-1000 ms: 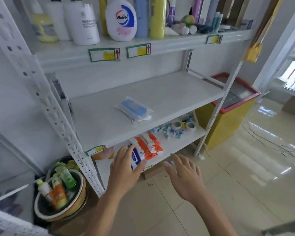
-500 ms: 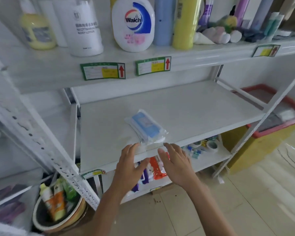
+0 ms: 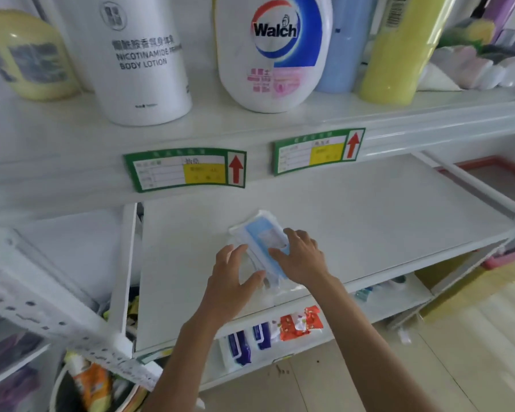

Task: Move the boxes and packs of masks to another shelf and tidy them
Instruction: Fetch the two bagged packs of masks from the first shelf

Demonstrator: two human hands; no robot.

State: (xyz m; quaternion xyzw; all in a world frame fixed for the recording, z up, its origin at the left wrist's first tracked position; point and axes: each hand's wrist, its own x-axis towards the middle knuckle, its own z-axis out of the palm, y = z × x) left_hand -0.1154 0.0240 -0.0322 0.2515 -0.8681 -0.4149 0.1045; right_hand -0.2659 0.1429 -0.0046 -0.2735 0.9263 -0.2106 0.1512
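The clear plastic pack of blue masks [image 3: 260,242] lies on the white middle shelf [image 3: 369,221], near its front edge, long axis running near to far. The right hand [image 3: 301,257] rests fingers-spread on top; the left hand [image 3: 232,278], open, touches its near-left side. Both hands are equally close.

On the top shelf [image 3: 428,114] stand a white body lotion bottle [image 3: 140,63], a Walch bottle [image 3: 274,52] and a yellow-green tube [image 3: 399,49]; two green price labels [image 3: 185,171] line its edge.
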